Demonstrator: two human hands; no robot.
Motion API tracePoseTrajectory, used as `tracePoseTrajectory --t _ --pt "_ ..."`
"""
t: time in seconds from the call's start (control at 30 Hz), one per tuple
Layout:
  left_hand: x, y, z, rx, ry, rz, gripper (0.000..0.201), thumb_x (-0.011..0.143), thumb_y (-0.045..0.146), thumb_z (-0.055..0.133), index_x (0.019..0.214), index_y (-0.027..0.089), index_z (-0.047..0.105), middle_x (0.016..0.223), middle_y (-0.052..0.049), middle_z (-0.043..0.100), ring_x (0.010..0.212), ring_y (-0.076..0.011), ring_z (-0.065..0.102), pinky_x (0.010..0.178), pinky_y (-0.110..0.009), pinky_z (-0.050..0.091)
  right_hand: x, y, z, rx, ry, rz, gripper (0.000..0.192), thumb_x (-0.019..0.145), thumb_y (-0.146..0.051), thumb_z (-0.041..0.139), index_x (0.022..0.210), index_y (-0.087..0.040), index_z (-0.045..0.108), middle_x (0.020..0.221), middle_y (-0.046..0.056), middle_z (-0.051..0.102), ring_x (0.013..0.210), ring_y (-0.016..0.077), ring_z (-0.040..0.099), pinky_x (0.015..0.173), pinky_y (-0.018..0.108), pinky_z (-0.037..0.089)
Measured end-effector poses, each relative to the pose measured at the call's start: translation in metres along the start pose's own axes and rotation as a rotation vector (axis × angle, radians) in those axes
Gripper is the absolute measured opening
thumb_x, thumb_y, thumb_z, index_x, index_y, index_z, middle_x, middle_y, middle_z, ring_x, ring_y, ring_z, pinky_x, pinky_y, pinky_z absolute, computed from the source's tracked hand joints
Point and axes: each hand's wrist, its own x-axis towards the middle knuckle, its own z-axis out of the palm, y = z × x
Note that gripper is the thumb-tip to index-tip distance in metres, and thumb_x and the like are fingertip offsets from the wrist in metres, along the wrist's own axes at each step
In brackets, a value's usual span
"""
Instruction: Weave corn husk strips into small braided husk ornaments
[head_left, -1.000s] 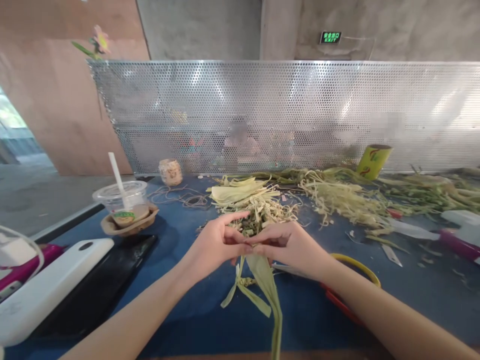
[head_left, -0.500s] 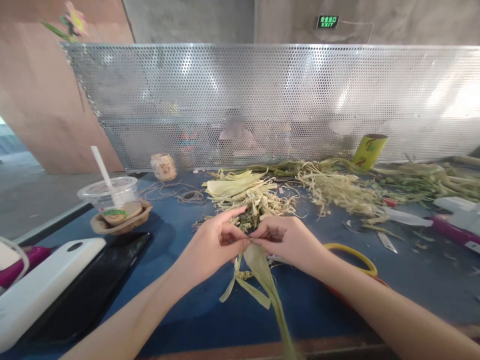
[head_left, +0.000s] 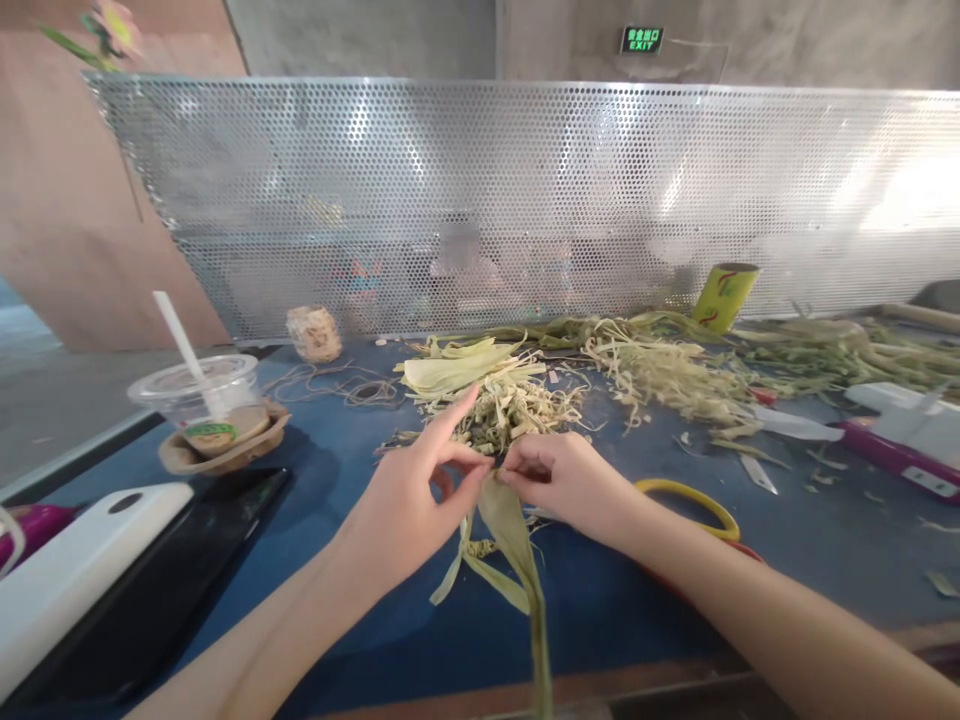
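Note:
A pale green corn husk strip (head_left: pixel 507 520) hangs from between my two hands and trails down past the table's front edge. My left hand (head_left: pixel 420 490) pinches its top end between thumb and a finger, with the index finger stretched out upward. Close beside it, my right hand (head_left: pixel 562 480) has its thumb and fingers pressed together at the same end. Below the hands lies a small wrapped husk piece (head_left: pixel 481 548) with loose strips, partly covered by the hanging one. Just behind my fingers is a heap of husk scraps (head_left: pixel 525 405).
On the left stand a lidded plastic cup (head_left: pixel 210 400) with a straw, a black tablet (head_left: pixel 225 540) and a white device (head_left: pixel 97 570). Yellow-handled scissors (head_left: pixel 705 500) lie by my right forearm. A knife blade (head_left: pixel 759 473) and a purple-white power strip (head_left: pixel 900 450) are farther right. A perforated metal screen (head_left: pixel 525 180) closes the back.
The whole view has shifted slightly, so things sit a little farther left. My left index finger points more upward, and the hanging husk strip now falls straighter down.

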Motion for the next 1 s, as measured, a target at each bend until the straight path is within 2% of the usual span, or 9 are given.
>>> tracePoseTrajectory --t 0.2,0.33,0.47,0.6,0.77,0.87,1.0 --pt "0.002 0.001 -0.007 0.035 -0.075 0.003 0.067 0.079 0.023 0.055 0.137 0.031 0.024 0.086 0.005 0.071 0.066 -0.0122 0.06 0.066 -0.024 0.046 -0.001 0.0 0.0 0.064 -0.077 -0.057 0.01 0.076 -0.019 0.053 0.076 -0.016 0.063 0.059 -0.002 0.053 0.053 0.0082 0.045 0.05 0.019 0.034" --pt "0.002 0.003 -0.007 0.062 -0.041 -0.013 0.067 0.077 0.02 0.056 0.136 0.03 0.026 0.081 0.005 0.069 0.06 -0.0116 0.055 0.062 -0.024 0.045 -0.002 -0.005 -0.001 0.067 -0.088 -0.055 0.011 0.077 -0.018 0.052 0.077 -0.016 0.063 0.061 -0.002 0.053 0.053 0.0077 0.041 0.05 0.019 0.032" --pt "-0.001 0.004 -0.003 0.067 0.04 0.029 0.068 0.077 0.018 0.055 0.136 0.029 0.024 0.076 0.005 0.067 0.062 -0.0117 0.057 0.063 -0.023 0.047 -0.002 -0.006 0.0 0.087 -0.121 -0.006 0.015 0.081 -0.024 0.048 0.076 -0.015 0.06 0.055 -0.005 0.043 0.05 0.0067 0.035 0.046 0.019 0.027" --pt "-0.004 0.003 0.002 0.093 0.083 0.128 0.081 0.077 0.015 0.056 0.141 0.031 0.008 0.073 0.006 0.065 0.072 -0.0124 0.061 0.07 -0.022 0.048 -0.002 -0.004 0.002 0.211 -0.194 0.028 0.015 0.081 -0.021 0.046 0.072 -0.015 0.055 0.053 -0.006 0.037 0.047 0.0056 0.031 0.044 0.018 0.025" --pt "-0.006 0.004 0.006 0.255 0.1 0.366 0.085 0.082 0.008 0.048 0.141 0.031 -0.009 0.076 0.004 0.064 0.081 -0.0131 0.061 0.081 -0.024 0.047 -0.001 -0.006 0.001 0.496 -0.255 0.146 0.01 0.08 -0.018 0.046 0.075 -0.014 0.054 0.047 -0.008 0.04 0.042 0.0047 0.034 0.043 0.018 0.027" --pt "-0.006 0.003 0.006 0.362 0.09 0.463 0.082 0.085 0.009 0.043 0.14 0.027 -0.016 0.076 0.002 0.063 0.079 -0.0153 0.06 0.08 -0.028 0.047 0.0 -0.008 0.0 0.61 -0.304 0.149 0.017 0.083 -0.028 0.049 0.074 -0.014 0.052 0.048 -0.007 0.042 0.043 0.0043 0.036 0.045 0.018 0.029" --pt "-0.006 -0.002 0.001 0.417 0.069 0.508 0.084 0.086 0.009 0.043 0.139 0.024 -0.021 0.082 0.0 0.065 0.088 -0.0168 0.059 0.085 -0.03 0.045 0.0 -0.008 0.0 0.657 -0.295 0.125 0.026 0.081 -0.039 0.052 0.072 -0.014 0.05 0.046 -0.009 0.039 0.042 0.0036 0.034 0.045 0.018 0.028"
